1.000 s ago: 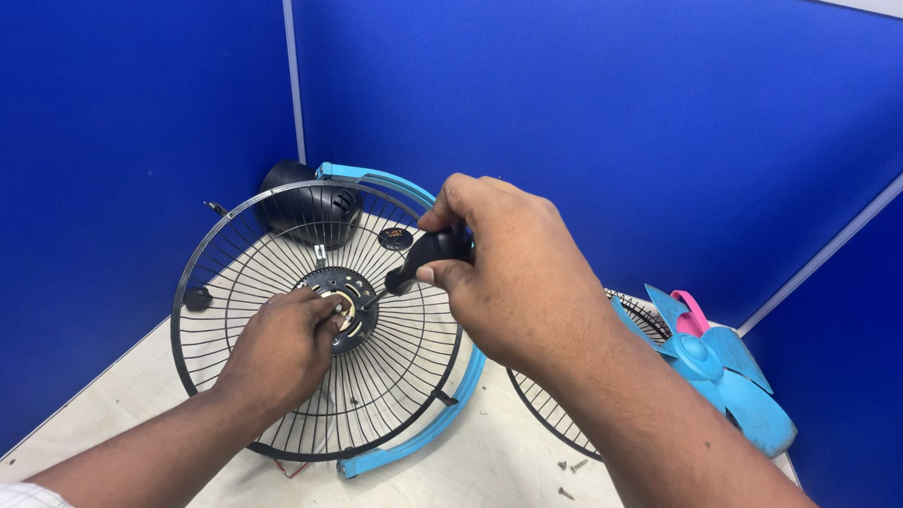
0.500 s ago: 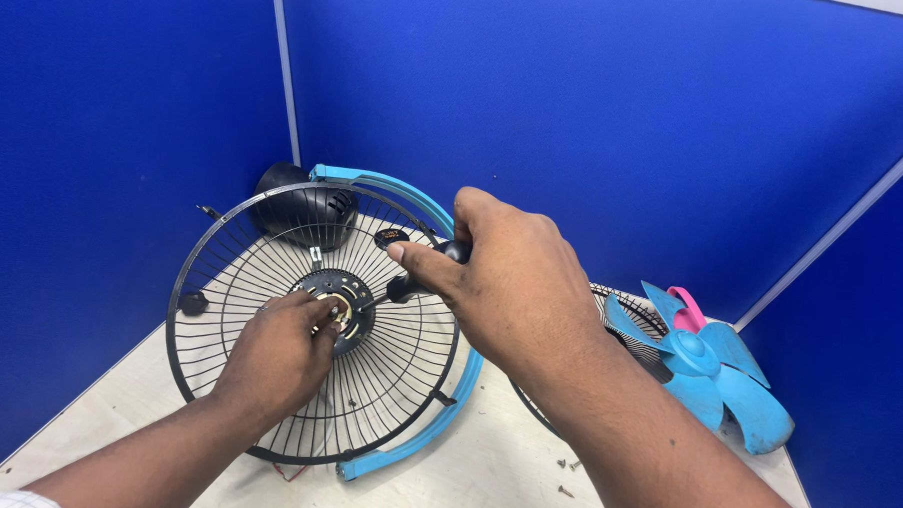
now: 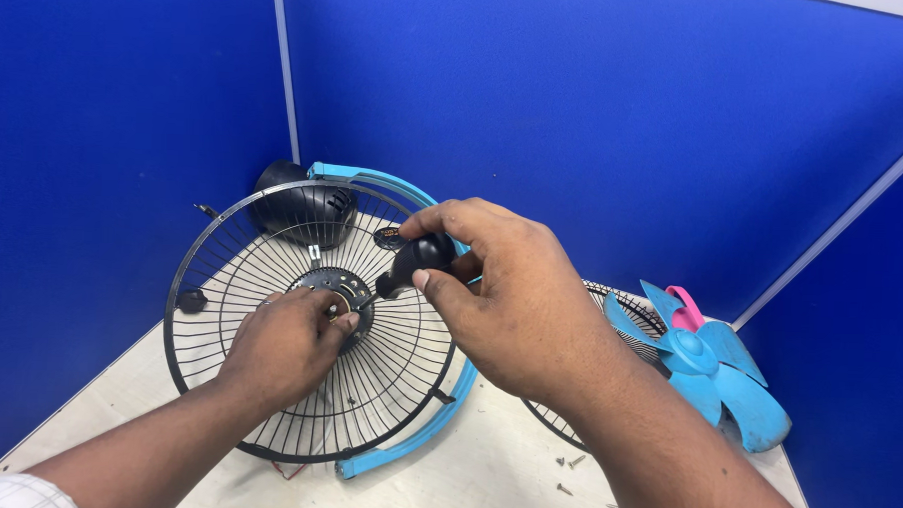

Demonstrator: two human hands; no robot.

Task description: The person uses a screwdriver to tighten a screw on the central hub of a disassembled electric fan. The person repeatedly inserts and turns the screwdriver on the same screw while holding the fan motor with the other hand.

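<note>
Fan assembly on a white table [image 3: 484, 475], with positions given relative to the hub [image 3: 338, 285] at the centre of the black wire guard [image 3: 221, 266]. Left of the hub, the guard's rim carries a small black clip [image 3: 191, 301]. Below and slightly left of the hub, the left hand [image 3: 283, 348] rests on the wires, its fingers [image 3: 341, 318] curled in and pressed against the hub's lower edge; whether they pinch a small part there cannot be told. Above the hub sits the black motor housing [image 3: 303, 211], behind the guard, and a light-blue stand [image 3: 415, 433] arcs around the guard's right side. Just right of and above the hub, the right hand [image 3: 510, 296] grips a black screwdriver handle [image 3: 416, 263] between thumb and closed fingers. The handle's long axis slopes down and to the left, so that its lower end points toward the hub and lies just beside it; the shaft and tip are not visible. Of the two hands, the left is the nearer to the hub, touching it. Far right of the hub, a second wire guard [image 3: 610, 300] lies flat, with a light-blue fan blade [image 3: 713, 368] resting on it; a pink part shows behind the blade. Loose screws [image 3: 569, 463] lie on the table below these.
</note>
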